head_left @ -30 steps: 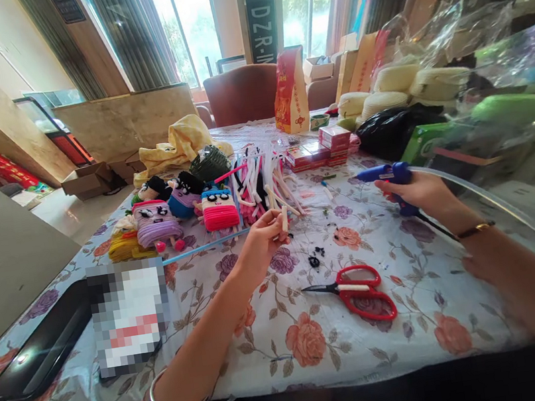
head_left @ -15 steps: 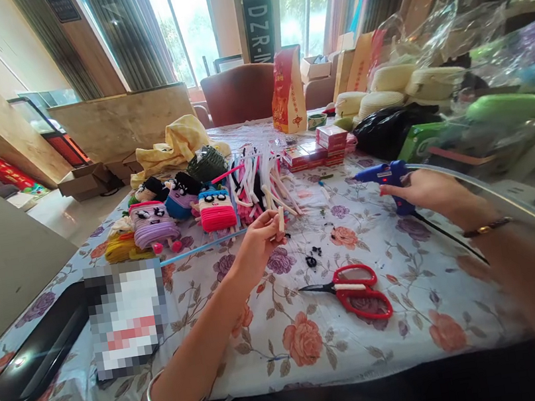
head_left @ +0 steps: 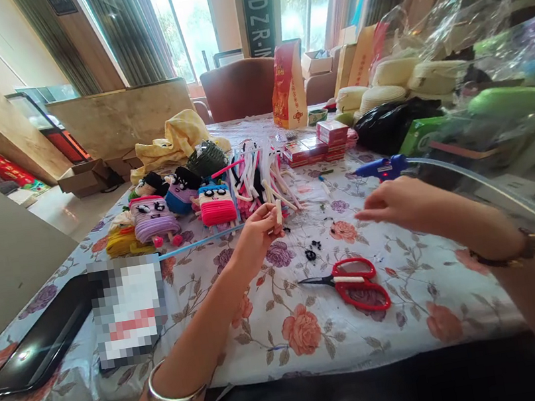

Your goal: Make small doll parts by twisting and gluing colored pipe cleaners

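Above the flowered tablecloth, my left hand (head_left: 256, 227) pinches a short cream fuzzy stick (head_left: 279, 212), held upright between thumb and fingertips. My right hand (head_left: 393, 202) is off the blue glue gun (head_left: 383, 168), a little nearer to me than it. Its fingers are drawn together and I see nothing in them. The glue gun lies on the cloth, nozzle to the left, with a small red light on its body. Red-handled scissors (head_left: 360, 284) lie in front of me, blades to the left, a similar cream piece (head_left: 348, 279) across them. Small black scraps (head_left: 310, 254) lie between my hands.
Yarn-like dolls (head_left: 154, 219) and a bundle of fuzzy stems (head_left: 259, 178) stand beyond my left hand. A phone (head_left: 37, 339) lies far left. Small red boxes (head_left: 332, 132), a paper bag (head_left: 288, 90) and a black plastic bag (head_left: 394, 124) stand at the back. A clear tube (head_left: 475, 177) arcs on the right.
My right hand has let go of the glue gun and moved to the left and nearer. The gun now rests on the table. My left hand still holds the cream stick in about the same place.
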A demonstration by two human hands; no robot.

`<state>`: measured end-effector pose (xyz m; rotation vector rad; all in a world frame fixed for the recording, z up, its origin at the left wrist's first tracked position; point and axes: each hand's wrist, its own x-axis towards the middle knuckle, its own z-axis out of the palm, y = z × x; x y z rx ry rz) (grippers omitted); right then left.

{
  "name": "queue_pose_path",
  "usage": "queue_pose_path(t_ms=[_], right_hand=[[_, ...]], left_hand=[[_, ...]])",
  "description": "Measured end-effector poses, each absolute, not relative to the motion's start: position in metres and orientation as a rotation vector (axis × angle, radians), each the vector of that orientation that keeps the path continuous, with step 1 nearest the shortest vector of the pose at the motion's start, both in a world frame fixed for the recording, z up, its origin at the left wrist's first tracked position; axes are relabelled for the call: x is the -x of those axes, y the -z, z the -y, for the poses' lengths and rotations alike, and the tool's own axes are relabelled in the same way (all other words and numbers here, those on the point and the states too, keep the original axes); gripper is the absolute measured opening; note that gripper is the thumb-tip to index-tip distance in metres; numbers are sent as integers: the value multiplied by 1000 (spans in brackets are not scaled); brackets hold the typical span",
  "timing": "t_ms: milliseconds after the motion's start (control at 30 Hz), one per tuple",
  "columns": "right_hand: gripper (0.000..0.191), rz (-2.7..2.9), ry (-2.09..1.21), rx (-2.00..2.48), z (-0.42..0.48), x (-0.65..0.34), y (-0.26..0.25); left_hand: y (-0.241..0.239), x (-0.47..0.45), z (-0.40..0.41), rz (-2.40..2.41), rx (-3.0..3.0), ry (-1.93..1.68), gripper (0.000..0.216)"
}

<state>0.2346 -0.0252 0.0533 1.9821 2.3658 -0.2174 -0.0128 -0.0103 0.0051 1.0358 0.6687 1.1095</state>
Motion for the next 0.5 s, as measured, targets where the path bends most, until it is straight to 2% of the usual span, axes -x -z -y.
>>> queue_pose_path(t_ms=[133,367,500], right_hand=[[23,-2640,693,-1363,49,-208,-57],[7,-2718,685,-1304,62,-191,-39],[11,-2820,715,-1303,58,-192,-26]], left_hand=[[-6,12,11,-681,-1046,-1109,13],[-3,11,11,-704,-1121,-1117,14],[-6,8,16,-746,-1203,-1139,17]])
